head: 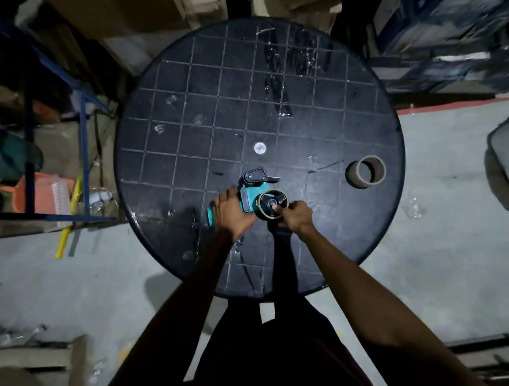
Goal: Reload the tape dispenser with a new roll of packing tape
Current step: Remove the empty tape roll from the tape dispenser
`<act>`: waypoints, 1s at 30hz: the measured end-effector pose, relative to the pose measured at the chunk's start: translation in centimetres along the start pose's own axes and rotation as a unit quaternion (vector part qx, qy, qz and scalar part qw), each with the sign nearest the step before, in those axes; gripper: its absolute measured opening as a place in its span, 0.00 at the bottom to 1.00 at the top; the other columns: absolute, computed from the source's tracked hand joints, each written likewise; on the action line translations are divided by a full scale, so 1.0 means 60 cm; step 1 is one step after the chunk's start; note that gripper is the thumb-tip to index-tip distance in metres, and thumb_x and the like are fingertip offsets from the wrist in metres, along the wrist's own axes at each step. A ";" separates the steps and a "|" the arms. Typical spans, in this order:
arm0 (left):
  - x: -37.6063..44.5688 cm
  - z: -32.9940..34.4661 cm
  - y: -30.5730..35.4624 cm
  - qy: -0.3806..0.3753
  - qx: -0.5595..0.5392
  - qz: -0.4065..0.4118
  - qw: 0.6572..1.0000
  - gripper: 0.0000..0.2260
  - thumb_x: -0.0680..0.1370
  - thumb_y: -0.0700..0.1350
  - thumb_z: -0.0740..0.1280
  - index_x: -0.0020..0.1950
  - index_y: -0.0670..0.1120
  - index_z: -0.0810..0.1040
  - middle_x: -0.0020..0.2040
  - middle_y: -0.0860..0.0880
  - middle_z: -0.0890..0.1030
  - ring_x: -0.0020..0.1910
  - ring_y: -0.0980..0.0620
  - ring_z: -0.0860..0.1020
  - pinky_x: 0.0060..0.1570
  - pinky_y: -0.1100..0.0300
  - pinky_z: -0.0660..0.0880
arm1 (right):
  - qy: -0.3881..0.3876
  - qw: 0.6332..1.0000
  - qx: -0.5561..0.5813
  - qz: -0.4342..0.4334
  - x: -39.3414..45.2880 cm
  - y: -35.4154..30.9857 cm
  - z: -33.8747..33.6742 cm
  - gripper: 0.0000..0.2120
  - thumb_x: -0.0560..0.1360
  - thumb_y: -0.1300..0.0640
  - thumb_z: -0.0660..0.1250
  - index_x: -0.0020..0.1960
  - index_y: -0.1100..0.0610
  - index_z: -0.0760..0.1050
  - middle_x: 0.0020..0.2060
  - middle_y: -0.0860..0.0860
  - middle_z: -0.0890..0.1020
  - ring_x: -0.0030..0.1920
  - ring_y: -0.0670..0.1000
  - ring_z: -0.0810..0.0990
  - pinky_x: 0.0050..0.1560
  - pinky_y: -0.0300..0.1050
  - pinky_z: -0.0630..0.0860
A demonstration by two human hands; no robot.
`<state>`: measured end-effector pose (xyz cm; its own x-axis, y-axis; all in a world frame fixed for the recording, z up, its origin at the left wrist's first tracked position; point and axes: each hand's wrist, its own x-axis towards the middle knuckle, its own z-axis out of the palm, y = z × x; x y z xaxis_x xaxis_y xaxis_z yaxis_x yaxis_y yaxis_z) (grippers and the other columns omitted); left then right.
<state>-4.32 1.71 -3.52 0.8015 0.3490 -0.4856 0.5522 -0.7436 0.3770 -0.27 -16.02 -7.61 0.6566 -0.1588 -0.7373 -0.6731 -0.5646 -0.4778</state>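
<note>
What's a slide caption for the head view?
Left hand steadies teal dispenser; right hand seats tape roll.

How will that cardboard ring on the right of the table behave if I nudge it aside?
The cardboard ring looks hollow and thin-walled, so probably very light and quick to slide on the table. It seems to stand on its flat end, so it shouldn't roll unless tipped. A hard squeeze might dent it.

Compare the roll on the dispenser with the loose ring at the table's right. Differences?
The roll on the dispenser sits on the teal tape dispenser, its middle filled by the black hub, with the right hand on it and the left hand gripping the handle. The loose ring stands alone on the table, untouched, its centre hollow, bare brown cardboard. The mounted roll looks darker. Both are round brownish rings of similar size.
</note>
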 end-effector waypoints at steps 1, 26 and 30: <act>-0.013 -0.003 0.011 0.048 -0.021 0.008 0.999 0.32 0.64 0.46 0.71 0.68 0.40 0.73 0.61 0.40 0.78 0.61 0.38 0.74 0.62 0.44 0.73 | 0.021 0.999 -0.018 -0.024 0.002 0.004 -0.001 0.20 0.73 0.44 0.76 0.47 0.62 0.81 0.41 0.58 0.85 0.45 0.58 0.84 0.45 0.45 0.79; 0.023 0.031 0.126 -0.008 -0.052 -0.113 0.992 0.12 0.73 0.45 0.73 0.52 0.40 0.83 0.51 0.40 0.83 0.50 0.40 0.82 0.46 0.50 0.79 | 0.089 0.990 -0.009 -0.105 0.013 -0.053 -0.004 0.06 0.71 0.66 0.68 0.41 0.58 0.82 0.40 0.56 0.86 0.46 0.55 0.82 0.48 0.41 0.78; 0.017 0.028 0.129 0.001 -0.043 -0.105 0.993 0.12 0.73 0.45 0.74 0.53 0.40 0.82 0.52 0.40 0.83 0.51 0.41 0.82 0.46 0.51 0.79 | 0.093 0.988 -0.003 -0.121 0.002 -0.052 -0.006 0.08 0.72 0.64 0.69 0.47 0.58 0.86 0.43 0.55 0.88 0.46 0.53 0.84 0.48 0.36 0.75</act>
<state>0.38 -4.63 -2.43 0.6661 0.4926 -0.5601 0.7254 -0.6024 0.3330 2.04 -14.61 -6.05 0.8495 -0.1641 -0.5015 -0.4871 -0.6092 -0.6257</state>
